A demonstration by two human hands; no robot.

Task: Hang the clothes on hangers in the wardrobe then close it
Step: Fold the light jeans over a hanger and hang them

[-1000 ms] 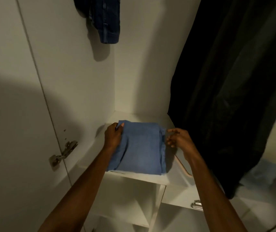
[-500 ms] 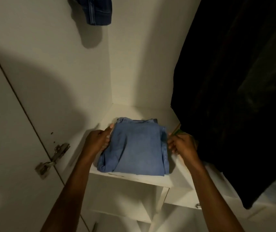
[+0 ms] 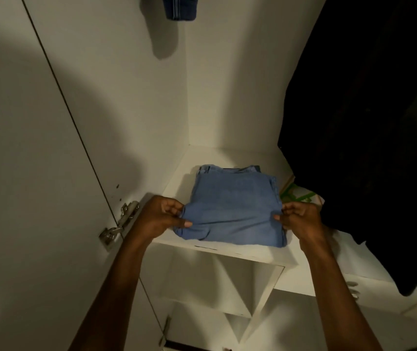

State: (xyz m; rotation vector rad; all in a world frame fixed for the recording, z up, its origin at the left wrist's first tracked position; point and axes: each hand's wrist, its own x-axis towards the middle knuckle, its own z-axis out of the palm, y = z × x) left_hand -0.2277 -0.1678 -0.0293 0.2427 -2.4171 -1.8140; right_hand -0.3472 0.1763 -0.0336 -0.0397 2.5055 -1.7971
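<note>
Blue denim, folded into a flat stack, lies on the white shelf [image 3: 248, 253] inside the open wardrobe; call it the folded jeans [image 3: 232, 211]. Both hands are on its near edge. Left hand [image 3: 163, 220]: fingers curled, thumb on top, pinching the near left corner of the folded jeans, with the cloth slightly bunched between thumb and fingers. Right hand [image 3: 299, 219]: fingers curled likewise, pinching the near right corner. The stack spans the gap between the two sets of fingers and extends beyond them toward the back wall. Its front fold sits just behind the shelf's front edge.

Beyond the right fingers, just past the far right side of the jeans, a green-and-white object [image 3: 296, 195] lies on the shelf, partly under dark cloth; possibly a hanger or packaging, the view is too dim to tell. To the right of the right fingers hangs a large dark garment [image 3: 369, 122], reaching below shelf level. High above the left fingers, at the top edge of the view, the hem of a dark blue denim garment [image 3: 180, 8] hangs against the wall. Left of the left fingers, a metal hinge [image 3: 120, 224] joins the open wardrobe door [image 3: 25, 173] to the side panel. Below the fingers, white open compartments [image 3: 215, 287] sit under the shelf.
</note>
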